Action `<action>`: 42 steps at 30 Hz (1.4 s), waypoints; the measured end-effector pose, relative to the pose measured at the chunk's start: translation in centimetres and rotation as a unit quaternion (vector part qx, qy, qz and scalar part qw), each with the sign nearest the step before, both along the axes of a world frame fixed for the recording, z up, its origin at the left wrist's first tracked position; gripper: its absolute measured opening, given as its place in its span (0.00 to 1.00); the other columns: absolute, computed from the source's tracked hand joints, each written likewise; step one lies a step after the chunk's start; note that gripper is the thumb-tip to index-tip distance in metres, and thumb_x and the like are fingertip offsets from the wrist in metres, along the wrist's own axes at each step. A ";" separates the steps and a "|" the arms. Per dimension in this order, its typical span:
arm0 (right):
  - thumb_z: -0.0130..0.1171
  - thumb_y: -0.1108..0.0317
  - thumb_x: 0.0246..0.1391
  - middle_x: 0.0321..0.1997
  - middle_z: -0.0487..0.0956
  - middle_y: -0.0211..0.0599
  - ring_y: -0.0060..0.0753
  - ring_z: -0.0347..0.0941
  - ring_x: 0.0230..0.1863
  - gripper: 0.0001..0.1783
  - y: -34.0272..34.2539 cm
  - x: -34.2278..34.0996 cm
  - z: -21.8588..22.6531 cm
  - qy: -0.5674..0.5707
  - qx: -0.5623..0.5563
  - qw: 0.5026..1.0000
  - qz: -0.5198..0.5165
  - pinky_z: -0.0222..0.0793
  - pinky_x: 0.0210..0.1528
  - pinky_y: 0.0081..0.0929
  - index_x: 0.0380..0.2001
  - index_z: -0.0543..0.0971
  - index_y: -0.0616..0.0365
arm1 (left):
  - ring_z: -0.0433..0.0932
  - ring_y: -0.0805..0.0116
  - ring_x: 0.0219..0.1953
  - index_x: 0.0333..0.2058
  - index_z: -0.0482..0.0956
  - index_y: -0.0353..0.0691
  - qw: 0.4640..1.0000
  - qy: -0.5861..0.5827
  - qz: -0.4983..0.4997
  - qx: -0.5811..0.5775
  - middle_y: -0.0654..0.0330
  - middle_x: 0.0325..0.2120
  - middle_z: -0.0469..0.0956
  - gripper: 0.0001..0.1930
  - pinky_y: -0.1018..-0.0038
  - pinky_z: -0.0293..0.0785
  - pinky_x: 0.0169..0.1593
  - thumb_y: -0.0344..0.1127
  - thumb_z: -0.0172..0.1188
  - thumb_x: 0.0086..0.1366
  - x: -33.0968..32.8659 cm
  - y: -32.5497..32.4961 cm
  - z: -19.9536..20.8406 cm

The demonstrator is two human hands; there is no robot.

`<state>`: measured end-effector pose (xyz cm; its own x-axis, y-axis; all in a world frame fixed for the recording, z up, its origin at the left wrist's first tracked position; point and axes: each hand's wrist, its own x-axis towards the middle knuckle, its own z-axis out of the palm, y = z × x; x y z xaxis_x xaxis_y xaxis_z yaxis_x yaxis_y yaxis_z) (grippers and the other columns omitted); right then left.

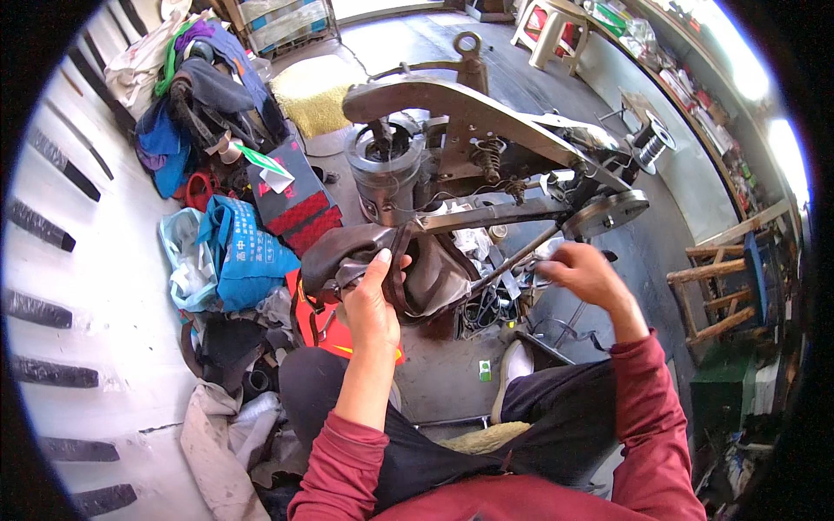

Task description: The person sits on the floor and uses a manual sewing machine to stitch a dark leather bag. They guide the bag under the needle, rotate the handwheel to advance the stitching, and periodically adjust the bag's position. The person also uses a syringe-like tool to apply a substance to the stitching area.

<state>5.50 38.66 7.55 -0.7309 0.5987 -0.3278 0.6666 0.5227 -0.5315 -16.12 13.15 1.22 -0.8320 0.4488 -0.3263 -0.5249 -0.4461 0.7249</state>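
Note:
A dark brown leather piece, apparently a bag (pixel 339 256), sits over the narrow end of the metal arm of a hand-cranked sewing machine (pixel 460 100). My left hand (pixel 373 304) grips its near side, thumb on top and fingers partly hidden beneath the leather. The bag's opening gapes to the right of that hand. My right hand (pixel 582 273) is raised below the machine's round wheel (pixel 608 213), its fingers curled together. Whatever may be between those fingers is hidden. A metal rod slants from the wheel side down toward the bag.
A metal canister (pixel 382 165) stands beyond the bag. On the left are a blue cloth bag (pixel 248 256), a dark red-and-grey box (pixel 295 191) and heaped clothes (pixel 208 87). Small tools and scraps lie under the machine. A wooden stool (pixel 721 286) stands at right.

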 end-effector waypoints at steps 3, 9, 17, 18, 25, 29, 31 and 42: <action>0.69 0.48 0.54 0.34 0.85 0.51 0.47 0.83 0.37 0.28 4.0 4.4 -0.4 -0.065 0.168 0.981 -0.067 0.76 0.41 0.39 0.40 0.81 0.66 | 0.86 0.64 0.39 0.49 0.81 0.38 1.000 0.013 -0.006 0.004 0.58 0.41 0.85 0.14 0.70 0.80 0.43 0.34 0.66 0.66 -0.2 0.0 -0.4; 0.67 0.51 0.59 0.24 0.76 0.31 0.22 0.71 0.22 0.22 5.5 3.7 -7.6 0.126 -0.081 0.975 -0.165 0.68 0.23 0.28 0.39 0.76 0.61 | 0.85 0.64 0.39 0.48 0.81 0.37 1.000 0.029 -0.008 -0.005 0.58 0.40 0.85 0.13 0.69 0.81 0.44 0.35 0.65 0.66 -0.3 0.0 -0.6; 0.59 0.60 0.65 0.20 0.67 0.23 0.18 0.63 0.18 0.14 2.4 2.0 -4.8 0.193 -0.040 0.971 -0.133 0.61 0.19 0.23 0.33 0.75 0.60 | 0.85 0.62 0.40 0.47 0.81 0.35 0.999 0.026 -0.027 -0.018 0.56 0.39 0.85 0.13 0.66 0.82 0.46 0.34 0.65 0.66 -1.0 -0.3 0.2; 0.60 0.60 0.65 0.20 0.67 0.23 0.18 0.63 0.18 0.14 2.1 1.6 -3.9 0.219 -0.005 0.969 -0.110 0.61 0.19 0.23 0.34 0.75 0.61 | 0.85 0.61 0.40 0.47 0.81 0.35 0.999 0.028 -0.029 -0.017 0.56 0.39 0.85 0.13 0.66 0.82 0.46 0.34 0.65 0.66 -1.0 -0.4 0.2; 0.57 0.66 0.65 0.36 0.82 0.45 0.37 0.76 0.38 0.13 8.1 6.3 1.4 0.253 0.205 0.926 -0.188 0.72 0.46 0.33 0.46 0.80 0.64 | 0.85 0.61 0.40 0.48 0.80 0.37 0.997 0.017 -0.063 -0.026 0.56 0.38 0.85 0.13 0.65 0.82 0.45 0.34 0.64 0.67 -1.6 -0.7 0.7; 0.58 0.69 0.63 0.36 0.81 0.51 0.42 0.76 0.36 0.08 12.8 8.9 -4.1 0.222 0.200 0.920 -0.254 0.72 0.45 0.38 0.43 0.78 0.62 | 0.85 0.62 0.40 0.47 0.81 0.36 0.994 0.022 -0.106 -0.015 0.57 0.38 0.85 0.14 0.66 0.81 0.44 0.36 0.65 0.67 -2.7 -1.0 0.9; 0.59 0.72 0.62 0.36 0.82 0.48 0.38 0.76 0.36 0.14 12.7 8.2 -7.8 0.207 0.228 0.926 -0.220 0.73 0.43 0.37 0.50 0.77 0.61 | 0.85 0.62 0.40 0.47 0.81 0.36 0.992 0.027 -0.116 -0.032 0.57 0.38 0.85 0.14 0.67 0.81 0.44 0.36 0.65 0.66 -3.1 -1.2 0.8; 0.58 0.68 0.66 0.22 0.72 0.26 0.17 0.65 0.22 0.07 7.3 5.6 1.0 0.340 0.087 0.927 -0.131 0.62 0.24 0.23 0.36 0.77 0.61 | 0.85 0.61 0.40 0.45 0.82 0.35 0.994 0.016 -0.103 0.007 0.57 0.38 0.85 0.12 0.68 0.81 0.45 0.34 0.66 0.66 -3.0 -0.9 0.2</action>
<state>11.13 45.97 8.59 -0.5548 0.7858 0.2735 0.3248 0.5071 -0.7983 -19.14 12.25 1.42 -0.7316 0.6153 -0.2934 -0.5825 -0.3406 0.7380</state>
